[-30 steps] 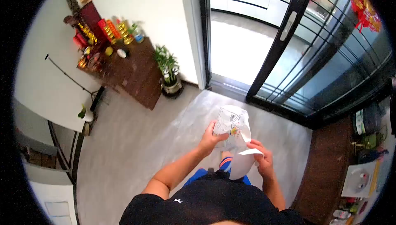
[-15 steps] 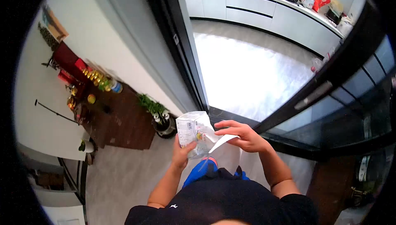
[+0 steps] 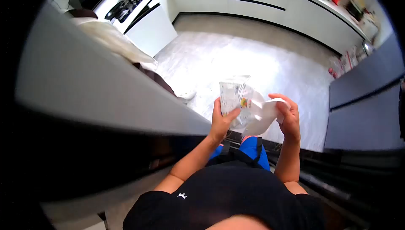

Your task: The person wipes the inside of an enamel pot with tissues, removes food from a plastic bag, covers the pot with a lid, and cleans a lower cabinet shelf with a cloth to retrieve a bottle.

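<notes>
Beyond the black shirt [image 3: 240, 192], the left hand [image 3: 221, 123] wraps the printed white packet [image 3: 229, 97], thumb across its front; the right hand [image 3: 290, 119] pinches the white sheet [image 3: 262, 119] beside it, farther from the packet than half a second ago. Print is blurred. A grey panel [image 3: 84, 74] partly hides another person [image 3: 113, 38].

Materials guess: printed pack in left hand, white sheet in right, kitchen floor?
Printed pack: likely thin glossy plastic film, from creases and a translucent-looking lower part; coated paper possible.
White sheet: probably smooth paper, from its soft curl; film possible.
Floor: perhaps polished tile or stone, from the bright glare.
</notes>
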### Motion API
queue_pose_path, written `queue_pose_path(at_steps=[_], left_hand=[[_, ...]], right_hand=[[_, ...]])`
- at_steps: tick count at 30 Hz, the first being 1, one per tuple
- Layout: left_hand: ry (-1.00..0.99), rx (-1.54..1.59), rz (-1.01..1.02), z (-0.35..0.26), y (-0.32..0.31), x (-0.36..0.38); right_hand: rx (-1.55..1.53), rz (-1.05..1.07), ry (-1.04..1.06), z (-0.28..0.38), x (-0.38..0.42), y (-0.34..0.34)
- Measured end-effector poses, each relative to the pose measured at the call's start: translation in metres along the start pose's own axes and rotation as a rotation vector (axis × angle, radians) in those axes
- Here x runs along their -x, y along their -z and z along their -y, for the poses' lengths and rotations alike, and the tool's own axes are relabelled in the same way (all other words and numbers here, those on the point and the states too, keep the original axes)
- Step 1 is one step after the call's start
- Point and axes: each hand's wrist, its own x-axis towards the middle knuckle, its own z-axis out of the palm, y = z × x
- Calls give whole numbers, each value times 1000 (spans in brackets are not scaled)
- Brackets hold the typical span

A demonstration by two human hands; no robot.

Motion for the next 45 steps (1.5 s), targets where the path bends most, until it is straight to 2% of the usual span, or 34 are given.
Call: queue_pose_path(at_steps=[1, 4, 6, 8, 9, 11, 13, 14, 15, 16, 19, 20, 25, 28, 29, 30, 31, 33, 35, 38, 41, 43, 44, 45], left_hand=[[-98, -33, -42, 38, -30, 67], [-89, -37, -201, 59, -48, 61], [-68, -98, -312, 52, -54, 64], [-151, -170, -447, 65, -64, 81], [-192, -211, -506, 69, -64, 81], [-246, -70, -634, 71, -80, 74], [-301, 144, -735, 80, -97, 66], [-319, 274, -776, 74, -104, 59], [-269, 371, -830, 34, -115, 43], [-294, 418, -915, 29, -113, 27], [-417, 447, -1037, 12, -67, -25], [-442, 478, -1016, 14, -44, -35], [-533, 597, -953, -49, 62, -145], [-450, 582, -835, -92, 114, -226], [-405, 489, -762, -93, 132, -251], [-357, 458, -677, -127, 127, -283], [-327, 424, -589, -132, 136, -313], [-256, 414, -451, -156, 130, -370], [-241, 406, -334, -182, 133, -416], [-308, 376, -304, -209, 168, -473], [-414, 461, -432, -241, 216, -502], [-423, 352, -518, -257, 261, -513], [-388, 327, -580, -262, 276, -516], [-348, 293, -643, -276, 295, -520]], right_hand=[[-151, 82, 18, -7, 52, 44], [-322, 239, -74, -22, -37, 84], [-288, 335, -257, -17, -91, 75], [-213, 495, -392, -21, -117, 71], [-177, 565, -386, -15, -129, 62], [22, 653, -362, -18, -153, 52], [87, 805, -352, -26, -173, 46], [118, 874, -352, -36, -188, 44], [107, 900, -407, -25, -215, 35], [121, 947, -461, -32, -235, 27], [249, 1009, -279, -76, -279, -1], [295, 1023, -184, -82, -288, -5], [486, 846, -212, -126, -400, -9], [439, 710, -343, -112, -475, -13], [505, 669, -371, -96, -493, -29], [493, 644, -372, -95, -515, -41], [474, 623, -366, -97, -535, -53], [372, 677, -406, -92, -564, -88], [341, 780, -487, -117, -600, -101], [271, 918, -565, -140, -645, -153], [-24, 1049, -741, -170, -700, -233], [-216, 1140, -873, -191, -748, -288], [-122, 1085, -915, -212, -771, -305], [-119, 1247, -830, -204, -787, -347]])
